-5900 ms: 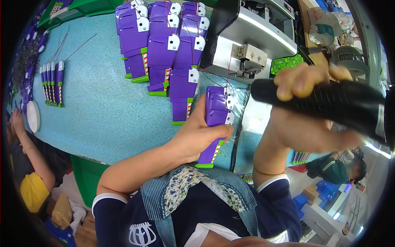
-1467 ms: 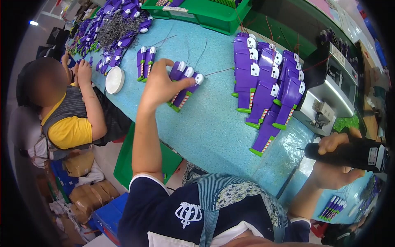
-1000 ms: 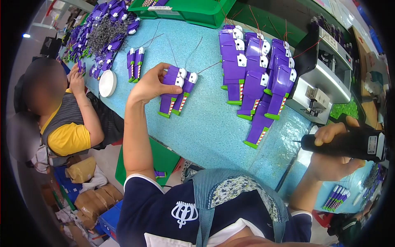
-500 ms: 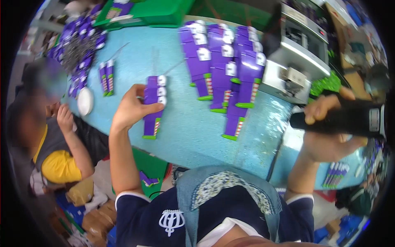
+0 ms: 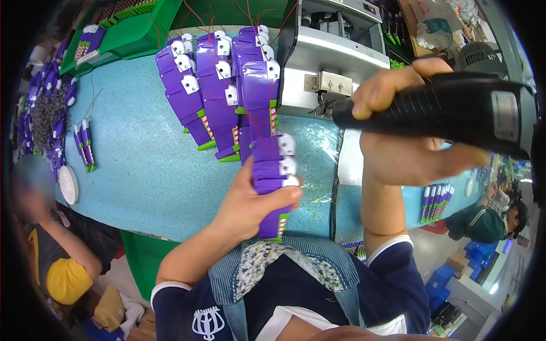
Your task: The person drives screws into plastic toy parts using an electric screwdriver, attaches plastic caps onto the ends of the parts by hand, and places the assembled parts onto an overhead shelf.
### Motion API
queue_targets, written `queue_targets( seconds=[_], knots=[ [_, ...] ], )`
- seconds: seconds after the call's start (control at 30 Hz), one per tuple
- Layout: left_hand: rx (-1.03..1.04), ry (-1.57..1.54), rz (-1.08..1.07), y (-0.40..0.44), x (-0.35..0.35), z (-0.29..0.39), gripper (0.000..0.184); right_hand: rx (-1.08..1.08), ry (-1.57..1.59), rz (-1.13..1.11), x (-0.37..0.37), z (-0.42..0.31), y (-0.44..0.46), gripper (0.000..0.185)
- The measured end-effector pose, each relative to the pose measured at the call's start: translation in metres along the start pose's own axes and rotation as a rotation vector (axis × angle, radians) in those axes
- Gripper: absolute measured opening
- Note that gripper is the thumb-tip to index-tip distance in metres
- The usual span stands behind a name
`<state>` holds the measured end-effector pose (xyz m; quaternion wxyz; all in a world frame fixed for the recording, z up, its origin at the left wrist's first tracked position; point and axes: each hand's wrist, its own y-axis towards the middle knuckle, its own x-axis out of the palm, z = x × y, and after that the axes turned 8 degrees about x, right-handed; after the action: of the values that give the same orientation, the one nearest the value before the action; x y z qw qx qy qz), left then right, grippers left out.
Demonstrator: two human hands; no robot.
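Note:
My left hand (image 5: pixel 250 202) is closed round a small stack of purple leg pieces (image 5: pixel 267 167) with white round joints and green feet, close in front of the apron. My right hand (image 5: pixel 398 153) grips a black power screwdriver (image 5: pixel 449 111), raised over the right part of the table, its nose pointing left towards the machine. Beyond my left hand, overlapping rows of purple leg pieces (image 5: pixel 216 85) with thin red wires lie on the blue table (image 5: pixel 136 148). Two slim leg pieces (image 5: pixel 85 145) rest at the left.
A silver machine (image 5: pixel 327 79) stands behind the screwdriver. Green bins hold parts, one (image 5: pixel 153 37) at the back left. A white dish (image 5: pixel 69 184) and a pile of parts (image 5: pixel 48 113) are at the left. Co-workers sit at the left (image 5: pixel 65 267) and far right (image 5: pixel 489 219).
My left hand has brought the held leg pieces right and nearer to my body, from the open table towards the rows. The head view has swung right. The screwdriver remains in my right hand.

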<state>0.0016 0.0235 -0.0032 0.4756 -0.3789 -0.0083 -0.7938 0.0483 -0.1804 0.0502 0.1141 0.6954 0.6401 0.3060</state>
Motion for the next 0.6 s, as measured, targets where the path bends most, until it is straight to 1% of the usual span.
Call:
queue_targets(
  seconds=[0.03,0.07,0.1,0.17,0.37,0.4,0.6],
  knots=[
    [-0.07,-0.044,0.017,0.004,0.008,-0.002,0.053,0.036,-0.002,0.032,0.006,-0.007,-0.005,0.098],
    [-0.143,-0.09,0.032,0.008,0.013,-0.002,0.052,0.125,-0.036,0.109,0.017,-0.021,-0.011,0.098],
    [-0.145,-0.1,0.03,0.01,0.017,-0.003,0.052,0.213,-0.074,0.187,0.025,-0.031,-0.016,0.098],
    [-0.17,-0.107,0.021,0.013,0.022,-0.003,0.052,0.116,-0.043,-0.054,0.015,-0.034,-0.021,0.093],
    [-0.165,-0.158,0.017,0.012,0.026,-0.005,0.049,0.067,-0.038,-0.039,0.022,-0.023,-0.036,0.089],
    [-0.163,-0.166,0.019,0.012,0.026,-0.006,0.049,0.121,-0.021,-0.014,0.026,-0.026,-0.037,0.089],
    [-0.167,-0.13,0.035,0.016,0.027,-0.008,0.043,0.118,-0.039,-0.063,0.021,-0.02,-0.039,0.088]
  ],
)
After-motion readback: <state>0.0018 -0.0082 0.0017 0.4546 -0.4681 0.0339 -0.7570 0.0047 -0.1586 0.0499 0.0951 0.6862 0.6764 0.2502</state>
